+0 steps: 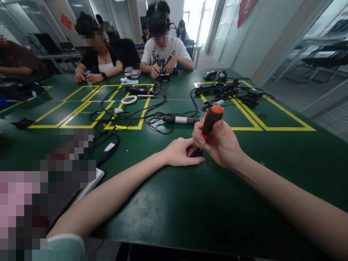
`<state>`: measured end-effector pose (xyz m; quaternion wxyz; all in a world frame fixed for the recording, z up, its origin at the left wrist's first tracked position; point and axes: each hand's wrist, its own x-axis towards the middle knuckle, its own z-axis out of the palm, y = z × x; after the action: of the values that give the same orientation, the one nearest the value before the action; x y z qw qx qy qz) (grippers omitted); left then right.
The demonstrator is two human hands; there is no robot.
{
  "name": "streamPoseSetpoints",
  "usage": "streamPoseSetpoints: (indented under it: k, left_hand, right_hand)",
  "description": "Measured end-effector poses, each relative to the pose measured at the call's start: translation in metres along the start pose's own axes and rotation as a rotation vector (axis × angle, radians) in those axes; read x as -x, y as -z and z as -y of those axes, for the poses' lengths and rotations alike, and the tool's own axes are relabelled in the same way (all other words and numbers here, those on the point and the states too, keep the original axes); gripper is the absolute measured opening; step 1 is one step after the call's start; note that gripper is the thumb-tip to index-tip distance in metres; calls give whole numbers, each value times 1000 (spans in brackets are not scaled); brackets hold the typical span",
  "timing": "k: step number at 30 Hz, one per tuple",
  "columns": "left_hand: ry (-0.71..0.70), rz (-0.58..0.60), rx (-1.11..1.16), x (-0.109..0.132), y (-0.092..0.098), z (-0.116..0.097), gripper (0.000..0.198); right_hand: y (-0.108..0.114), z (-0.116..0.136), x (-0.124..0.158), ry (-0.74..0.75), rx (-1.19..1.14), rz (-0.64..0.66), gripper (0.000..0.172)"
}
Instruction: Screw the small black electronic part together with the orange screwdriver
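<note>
Screwdriver [211, 121] with an orange-and-black handle stands nearly upright mid-desk [174, 214], its long axis leaning toward the far right corner. The right hand [221, 145] is closed around it. Its tip meets a small dark part [197, 152], apparently pinched by the curled left hand [179, 152], just left.

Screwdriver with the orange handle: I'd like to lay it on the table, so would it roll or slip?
The screwdriver handle looks round, so laid flat on the smooth green table it would probably roll. Its black grip section looks rubbery, so it likely won't slip in the right hand. It looks rigid.
</note>
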<state>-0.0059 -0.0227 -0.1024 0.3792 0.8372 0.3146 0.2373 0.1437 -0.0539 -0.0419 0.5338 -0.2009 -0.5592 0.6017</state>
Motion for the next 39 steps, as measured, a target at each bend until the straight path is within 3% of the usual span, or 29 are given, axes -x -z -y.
streamPoseSetpoints:
  k: [9, 14, 26, 28, 31, 33, 39]
  left_hand:
    - [-34, -31, -27, -3, -4, 5, 39]
    - [-57, -7, -7, -2, -3, 4, 39]
    - [-43, 5, -52, -1, 1, 0, 39]
    - [-46, 8, -52, -1, 2, 1, 38]
    - [-53, 5, -54, 0, 2, 1, 39]
    - [-55, 4, -62, 0, 2, 2, 39]
    - [-100, -31, -75, 0, 3, 5, 40]
  right_hand:
    - [1, -9, 1, -23, 4, -28, 36]
    - [5, -11, 1, -25, 42, -3, 39]
    - [27, 30, -10, 206, 766, 44, 17]
    - [28, 35, -11, 232, 795, 66, 23]
    - [27, 42, -10, 260, 808, 111, 54]
    - [24, 47, -9, 293, 830, 149, 65]
    - [18, 56, -4, 338, 913, 164, 54]
